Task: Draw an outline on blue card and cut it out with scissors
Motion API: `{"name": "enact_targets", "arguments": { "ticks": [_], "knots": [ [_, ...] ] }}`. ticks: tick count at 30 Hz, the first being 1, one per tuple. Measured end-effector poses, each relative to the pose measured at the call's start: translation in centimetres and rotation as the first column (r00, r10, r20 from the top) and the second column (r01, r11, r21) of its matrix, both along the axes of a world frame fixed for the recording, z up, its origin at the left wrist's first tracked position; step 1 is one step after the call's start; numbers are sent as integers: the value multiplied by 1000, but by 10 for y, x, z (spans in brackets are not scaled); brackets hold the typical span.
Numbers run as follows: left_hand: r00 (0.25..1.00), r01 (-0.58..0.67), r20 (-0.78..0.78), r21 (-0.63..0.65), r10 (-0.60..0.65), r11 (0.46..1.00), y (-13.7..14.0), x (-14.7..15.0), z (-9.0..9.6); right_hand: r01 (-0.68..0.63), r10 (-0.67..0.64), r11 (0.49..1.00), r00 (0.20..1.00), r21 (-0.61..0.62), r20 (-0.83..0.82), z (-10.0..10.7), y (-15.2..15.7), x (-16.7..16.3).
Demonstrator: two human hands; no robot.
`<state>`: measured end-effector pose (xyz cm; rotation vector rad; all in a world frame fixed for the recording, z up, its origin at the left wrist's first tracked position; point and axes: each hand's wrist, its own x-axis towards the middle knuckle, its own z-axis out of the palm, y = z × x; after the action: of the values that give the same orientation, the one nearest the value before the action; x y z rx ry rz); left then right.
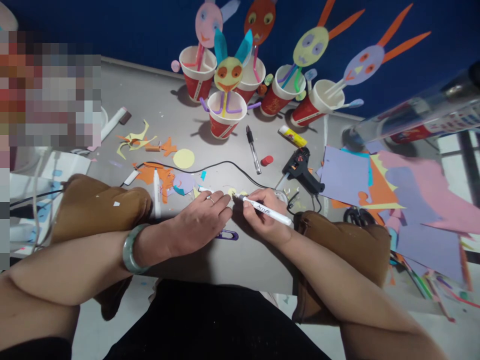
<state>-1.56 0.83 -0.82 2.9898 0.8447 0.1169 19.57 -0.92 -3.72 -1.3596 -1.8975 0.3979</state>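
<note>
— What does the right hand point(265, 226) have?

— A white marker point(265, 209), with thumb and fingers closed around it. It is left of the glue gun point(305, 172), on the person's side, and its tip is at a small yellow paper piece point(231, 191).

— And the left hand point(200, 220)?

— Farther left of the glue gun, fingers bent, right beside that yellow piece. I can't tell whether they pinch anything; the tips are hidden. There's a ring point(210, 199) on one finger and a green bangle point(132, 250) at the wrist.

— What's closest around them?

— A purple loop point(234, 235) showing just past the left hand, left of the glue gun and nearer the person.

— Further out?

— Just left of the glue gun, a red cap point(267, 160), then a black pen point(253, 150). Well to its left, a yellow paper disc point(183, 158) and orange scraps point(163, 177). Beyond it, a yellow glue stick point(292, 136), then five red paper cups point(224, 129) with paper figures point(228, 75) on straws.

— To its right?

— Lilac paper point(343, 175), and dark-handled scissors point(358, 217) nearer the person.
</note>
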Motion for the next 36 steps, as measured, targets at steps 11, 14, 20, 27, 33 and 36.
{"name": "enact_targets", "arguments": {
  "ticks": [11, 14, 20, 27, 33, 36],
  "knots": [
    [1000, 1, -9, 19, -1, 1000, 0, 0, -1, 3, -3, 1000, 1000, 7, 14, -1, 1, 1],
    [1000, -2, -17, 15, 2, 1000, -1, 0, 0, 13, -13, 1000, 1000, 2, 12, 0, 0, 0],
    [999, -3, -50, -8, 2, 1000, -1, 0, 1, 0, -1, 999, 1000, 50, 13, 2, 1, -1],
    [999, -9, -33, -14, 9, 1000, -2, 0, -1, -42, 40, 999, 998, 29, 38, 2, 1, 0],
    [999, -7, -51, -18, 6, 1000, -2, 0, 0, -6, 6, 1000, 1000, 15, 28, 3, 0, -2],
    [999, -15, -46, -13, 14, 1000, -3, 1, 0, 2, -2, 999, 1000, 32, 24, 2, 0, -3]
  ]
}}
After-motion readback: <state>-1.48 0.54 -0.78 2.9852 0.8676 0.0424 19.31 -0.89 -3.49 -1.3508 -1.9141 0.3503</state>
